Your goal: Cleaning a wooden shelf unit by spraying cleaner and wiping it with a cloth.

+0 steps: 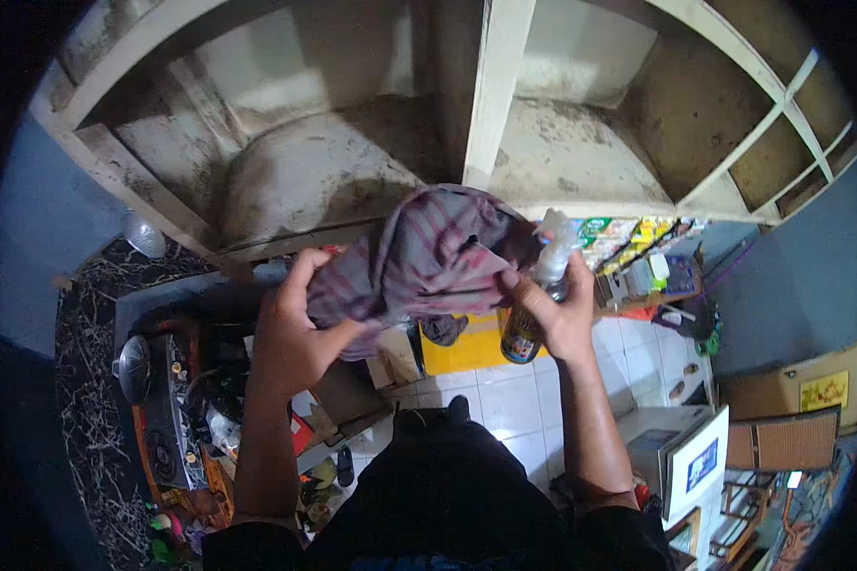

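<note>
A crumpled grey cloth with reddish stripes [428,260] stretches between my two hands in front of a grimy shelf. My left hand [300,328] grips its left end. My right hand [560,307] holds a dark spray bottle with a clear top [525,328], upright and slightly tilted, while its thumb touches the cloth's right edge. Just above the cloth are the open compartments of a white-framed cabinet [496,93], their bottoms marked with dark stains and dirt.
On the left, a gas stove [168,421] with a metal lid [136,367] stands by a black marbled counter [89,400]. A yellow box [464,350] lies below the cloth. At the right are packets [614,243] and a white appliance [693,464].
</note>
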`<state>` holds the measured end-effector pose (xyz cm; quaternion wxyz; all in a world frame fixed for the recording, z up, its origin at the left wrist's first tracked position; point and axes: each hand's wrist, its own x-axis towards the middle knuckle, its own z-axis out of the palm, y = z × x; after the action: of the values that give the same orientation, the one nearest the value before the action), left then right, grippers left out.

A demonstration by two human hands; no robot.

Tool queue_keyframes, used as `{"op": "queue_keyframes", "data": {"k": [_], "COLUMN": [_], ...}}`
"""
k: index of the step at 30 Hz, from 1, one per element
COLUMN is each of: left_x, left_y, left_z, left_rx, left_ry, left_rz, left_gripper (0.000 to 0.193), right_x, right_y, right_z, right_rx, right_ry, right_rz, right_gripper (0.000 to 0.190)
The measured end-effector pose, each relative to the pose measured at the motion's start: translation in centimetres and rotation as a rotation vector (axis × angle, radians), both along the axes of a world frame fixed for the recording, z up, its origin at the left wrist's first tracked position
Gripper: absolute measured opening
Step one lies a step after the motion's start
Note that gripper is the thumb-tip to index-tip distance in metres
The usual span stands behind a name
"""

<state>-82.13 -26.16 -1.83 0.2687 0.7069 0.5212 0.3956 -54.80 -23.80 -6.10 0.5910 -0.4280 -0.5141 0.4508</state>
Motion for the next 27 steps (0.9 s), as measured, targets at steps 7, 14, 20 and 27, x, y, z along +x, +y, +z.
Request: {"op": "queue_keyframes", "data": {"k": [7,14,20,27], "left_x": [-1.3,-3.0,-1.5,-0.3], "left_y": [0.2,1.6,2.2,1.0], "left_z": [-1.8,-0.9,-0.4,2.5], "left_rx": [0.152,0.060,-0.063,-0.136], "left_ry": [0.251,0.340,0.209,0.256], "left_rz": [0.095,-0.306,-0.081,-0.308], "left_gripper": [0.039,0.038,0.037,0.068], "right_x": [1.0,3.2,6.2,9.2], "right_y": [-1.5,-1.4,-0.5,0.2], "right_z": [0.4,3.6,10.2,12.9], "right_rx": [0.051,0.178,0.232,0.127], "right_ry": [0.035,-0.058,-0.436,-0.357], "right_rz": [-0.085,-0.039,0.112,0.153], "right_gripper": [0.047,0.052,0.052,0.041]}}
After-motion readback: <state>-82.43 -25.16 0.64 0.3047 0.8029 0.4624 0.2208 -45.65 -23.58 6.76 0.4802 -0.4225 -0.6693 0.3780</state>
